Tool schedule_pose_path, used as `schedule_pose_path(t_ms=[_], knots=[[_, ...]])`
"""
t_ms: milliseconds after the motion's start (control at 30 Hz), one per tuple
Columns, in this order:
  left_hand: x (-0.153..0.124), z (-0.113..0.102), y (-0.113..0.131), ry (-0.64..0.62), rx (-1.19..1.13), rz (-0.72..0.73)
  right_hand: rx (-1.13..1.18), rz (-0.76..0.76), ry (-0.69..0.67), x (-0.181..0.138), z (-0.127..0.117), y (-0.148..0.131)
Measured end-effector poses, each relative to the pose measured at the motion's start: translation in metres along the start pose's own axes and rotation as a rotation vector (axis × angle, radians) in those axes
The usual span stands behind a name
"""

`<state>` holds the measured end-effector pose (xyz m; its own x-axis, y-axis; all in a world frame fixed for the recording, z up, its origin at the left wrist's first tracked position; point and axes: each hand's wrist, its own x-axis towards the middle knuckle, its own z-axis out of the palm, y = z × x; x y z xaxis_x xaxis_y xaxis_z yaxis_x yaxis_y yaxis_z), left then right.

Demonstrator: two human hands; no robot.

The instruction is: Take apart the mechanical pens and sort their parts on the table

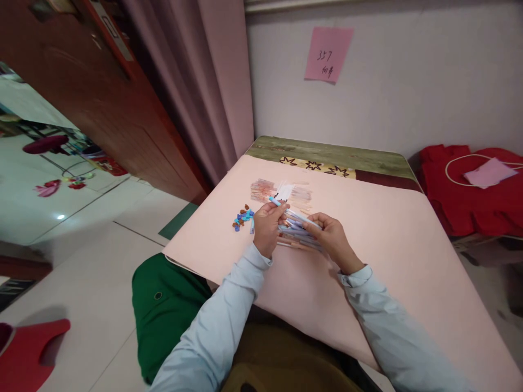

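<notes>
Both hands are closed on one slim pale pen [301, 219], held slantwise above the table. My left hand [268, 226] pinches it near its bright blue end. Farther along the barrel, the fingers of my right hand [333, 238] grip the other end. Beneath and between the hands lies a loose pile of pens [298, 235], pale blue and tan, partly hidden by the fingers. Left of my left hand is a scatter of small blue and brown pieces [243, 218] that look like pen caps. Beyond the hands are a row of brownish pens [262, 190] and a paler row [302, 194].
A pale pink sheet covers the table [392, 245]. Behind it stand a grey wall with a pink note [329, 54] and a mauve curtain [220, 81]. A red-covered stool [461, 201] is at the right, a green stool [163, 310] at the near left. A wooden door [134, 109] stands left.
</notes>
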<state>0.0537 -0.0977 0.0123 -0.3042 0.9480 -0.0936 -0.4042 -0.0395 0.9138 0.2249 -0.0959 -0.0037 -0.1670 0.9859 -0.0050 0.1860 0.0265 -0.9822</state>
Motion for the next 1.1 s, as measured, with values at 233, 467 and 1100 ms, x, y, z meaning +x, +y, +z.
schedule_pose_path(t_ms=[233, 467, 1100], knots=[[0.005, -0.02, -0.005, -0.03, 0.508, 0.338, -0.458, -0.165, 0.132, 0.0, -0.007, -0.001], [0.0, -0.025, 0.002, -0.042, 0.725, 0.454, -0.597, -0.295, 0.244, -0.004, -0.006, -0.009], [0.007, -0.03, 0.006, 0.1, 0.43, 0.343, -0.347, -0.457, 0.618, -0.013, -0.014, -0.019]])
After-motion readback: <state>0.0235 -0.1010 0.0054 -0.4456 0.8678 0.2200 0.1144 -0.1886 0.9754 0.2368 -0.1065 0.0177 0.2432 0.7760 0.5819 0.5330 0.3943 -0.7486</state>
